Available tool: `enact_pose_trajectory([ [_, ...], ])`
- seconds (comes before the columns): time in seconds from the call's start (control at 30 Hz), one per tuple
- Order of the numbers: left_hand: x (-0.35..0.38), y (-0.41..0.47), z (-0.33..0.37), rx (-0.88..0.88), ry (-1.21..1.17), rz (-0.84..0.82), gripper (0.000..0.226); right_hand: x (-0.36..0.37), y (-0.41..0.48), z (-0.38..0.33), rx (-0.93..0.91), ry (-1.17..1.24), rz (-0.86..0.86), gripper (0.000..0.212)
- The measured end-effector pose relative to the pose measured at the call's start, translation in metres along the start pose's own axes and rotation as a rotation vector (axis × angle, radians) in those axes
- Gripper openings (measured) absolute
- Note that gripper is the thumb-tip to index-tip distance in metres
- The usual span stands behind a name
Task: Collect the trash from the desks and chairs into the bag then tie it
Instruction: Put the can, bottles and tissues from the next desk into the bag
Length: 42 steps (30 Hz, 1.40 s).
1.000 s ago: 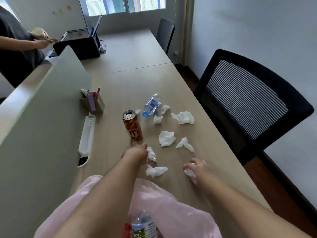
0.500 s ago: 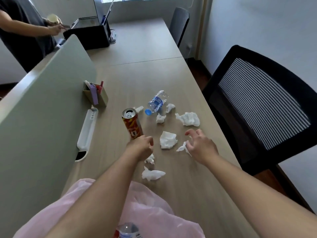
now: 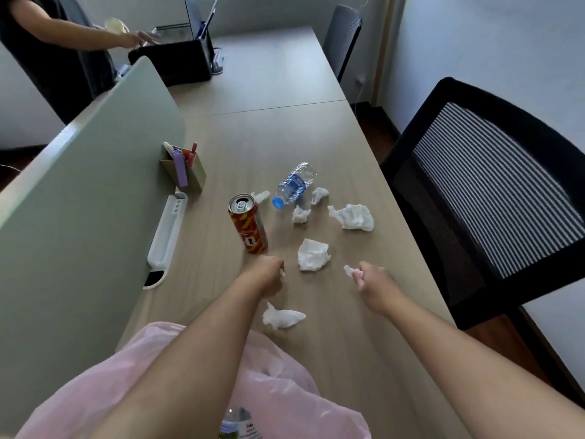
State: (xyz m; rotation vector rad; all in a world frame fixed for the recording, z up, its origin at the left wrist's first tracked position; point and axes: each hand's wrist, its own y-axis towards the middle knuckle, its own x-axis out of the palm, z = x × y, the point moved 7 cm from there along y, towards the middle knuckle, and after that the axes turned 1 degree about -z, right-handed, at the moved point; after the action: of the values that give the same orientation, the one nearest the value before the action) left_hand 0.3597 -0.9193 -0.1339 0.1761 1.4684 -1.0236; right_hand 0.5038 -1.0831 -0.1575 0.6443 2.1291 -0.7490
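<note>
A pink plastic bag [image 3: 285, 394] lies open at the desk's near edge with a bottle [image 3: 235, 424] inside. My left hand [image 3: 266, 275] is closed on a small white tissue just below a red-and-yellow can [image 3: 248, 224]. My right hand [image 3: 375, 286] pinches another crumpled tissue [image 3: 349, 270]. Loose tissues lie around: one [image 3: 283, 316] near the bag, one [image 3: 313, 255] between my hands, a large one [image 3: 353, 217] farther right, and small ones [image 3: 300, 214] by a lying water bottle [image 3: 292, 186].
A green divider panel [image 3: 79, 198] runs along the left, with a white tray [image 3: 166, 236] and a pen holder [image 3: 183, 169] against it. A black mesh chair [image 3: 493, 191] stands at the right. Another person [image 3: 63, 49] reaches toward a black box [image 3: 177, 63] at the far end.
My right hand closed on the tissue it was reaching over and lifted it slightly. My left hand closed on the small tissue that lay beneath it. The view shifted forward.
</note>
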Motion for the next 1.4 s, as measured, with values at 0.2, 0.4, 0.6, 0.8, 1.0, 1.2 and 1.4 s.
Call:
enact_pose_trajectory([
  [0.2, -0.088, -0.061, 0.005, 0.025, -0.202, 0.350, 0.021, -0.056, -0.026, -0.055, -0.085, 0.223, 0.085, 0.059],
  [0.4, -0.150, -0.166, -0.023, -0.017, -0.318, 0.568, 0.041, -0.077, -0.070, -0.162, -0.355, 0.409, -0.021, 0.055],
  [0.6, -0.119, -0.259, -0.085, -0.219, -0.519, 0.488, 0.027, -0.038, -0.167, -0.246, -0.497, 0.523, -0.406, 0.046],
  [0.8, -0.033, -0.285, -0.113, -0.344, -0.446, 0.224, 0.024, 0.047, -0.219, -0.239, -0.620, 0.180, -0.707, 0.040],
  [1.0, -0.024, -0.298, -0.107, -0.398, -0.599, 0.100, 0.033, 0.023, -0.221, -0.250, -0.741, 0.138, -0.630, 0.043],
  [1.2, -0.110, -0.271, -0.074, -0.239, -0.407, 0.451, 0.022, -0.072, -0.158, -0.253, -0.718, 0.475, -0.202, 0.037],
  [1.4, -0.122, -0.191, 0.002, 0.008, -0.183, 0.469, 0.017, -0.092, -0.074, -0.169, -0.432, 0.345, 0.015, 0.031],
])
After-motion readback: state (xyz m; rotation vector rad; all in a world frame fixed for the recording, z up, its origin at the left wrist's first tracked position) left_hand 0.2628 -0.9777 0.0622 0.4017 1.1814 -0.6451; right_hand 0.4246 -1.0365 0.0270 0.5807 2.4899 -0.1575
